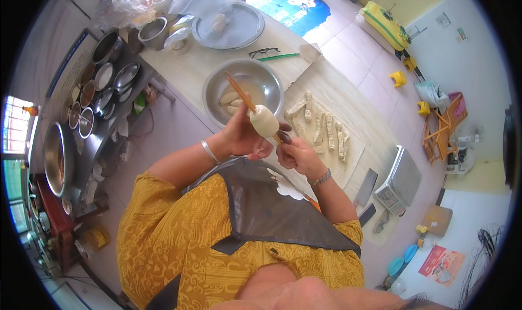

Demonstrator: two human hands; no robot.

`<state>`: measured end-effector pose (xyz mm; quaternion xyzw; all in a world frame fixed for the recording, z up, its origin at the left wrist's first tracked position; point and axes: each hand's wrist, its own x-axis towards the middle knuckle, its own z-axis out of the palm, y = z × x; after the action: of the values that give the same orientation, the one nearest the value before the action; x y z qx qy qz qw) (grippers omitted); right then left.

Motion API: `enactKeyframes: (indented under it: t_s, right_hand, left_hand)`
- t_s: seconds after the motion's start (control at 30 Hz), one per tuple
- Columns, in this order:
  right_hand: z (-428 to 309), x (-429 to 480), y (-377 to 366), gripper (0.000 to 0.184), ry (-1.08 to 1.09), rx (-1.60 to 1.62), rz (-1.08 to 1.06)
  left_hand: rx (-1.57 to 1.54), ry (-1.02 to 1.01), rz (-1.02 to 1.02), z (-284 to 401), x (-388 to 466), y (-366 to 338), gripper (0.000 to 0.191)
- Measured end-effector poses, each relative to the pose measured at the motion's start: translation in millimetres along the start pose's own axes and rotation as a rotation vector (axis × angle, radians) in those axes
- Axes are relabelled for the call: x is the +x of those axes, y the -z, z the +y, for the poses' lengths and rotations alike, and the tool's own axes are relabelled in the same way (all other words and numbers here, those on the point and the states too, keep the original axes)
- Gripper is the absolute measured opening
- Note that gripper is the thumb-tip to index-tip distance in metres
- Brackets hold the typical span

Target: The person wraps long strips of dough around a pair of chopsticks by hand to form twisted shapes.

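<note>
A pale strip of dough [264, 121] is wrapped in a thick roll around a pair of wooden chopsticks [239, 90], tilted above the worktop. My left hand [240, 135], with a silver bangle at its wrist, holds the chopsticks just above the roll. At their lower end, my right hand [299, 157] pinches with thumb and fingers. Two dark rounded ends [285, 132] stick out between the roll and my right hand; what they are, I cannot tell. Behind the chopsticks, a steel bowl [274, 75] contains several pale dough pieces [231, 100] in a little liquid.
Cut dough strips [330, 130] lie on a board [354, 163] to the right. Beyond it are a cleaver [366, 185] and a digital scale [401, 179]. Eyeglasses [265, 52], a green stick [279, 57] and a round metal tray [244, 28] lie farther back. Steel pots [107, 51] crowd the left counter.
</note>
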<state>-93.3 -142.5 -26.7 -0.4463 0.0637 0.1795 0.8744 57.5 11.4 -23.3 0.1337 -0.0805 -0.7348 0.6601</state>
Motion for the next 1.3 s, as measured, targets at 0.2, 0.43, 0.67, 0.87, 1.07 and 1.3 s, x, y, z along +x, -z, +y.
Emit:
enactKeyframes:
  t_s: [0.2, 0.43, 0.67, 0.87, 1.07, 1.3]
  right_hand:
    - [-0.3, -3.7, 6.6, 0.037, -0.043, -0.212, 0.010]
    - [23.3, -10.9, 16.2, 0.029, 0.091, -0.413, 0.170]
    - [-8.0, -10.8, -11.7, 0.018, 0.277, -0.732, 0.312]
    - [-21.3, -27.1, -2.7, 0.026, -0.101, -0.424, -0.074]
    - [12.9, -83.2, 56.6, 0.023, -0.203, -0.458, 0.177]
    - [40.3, -59.1, 63.8, 0.021, 0.416, -0.827, 0.690]
  left_hand:
    - [-0.247, 0.007, -0.168, -5.0, -0.5, -16.1, 0.091]
    - [-0.425, -0.096, -0.106, -15.5, -3.7, -2.3, 0.076]
    - [-0.210, -0.072, -0.074, -4.3, -16.8, -33.8, 0.088]
    - [-0.246, 0.143, -0.333, -15.1, -3.2, -21.9, 0.081]
    - [-0.289, -0.182, -0.238, 22.7, -38.9, -7.4, 0.055]
    - [-0.157, -0.152, 0.055, 11.2, -14.7, -4.8, 0.041]
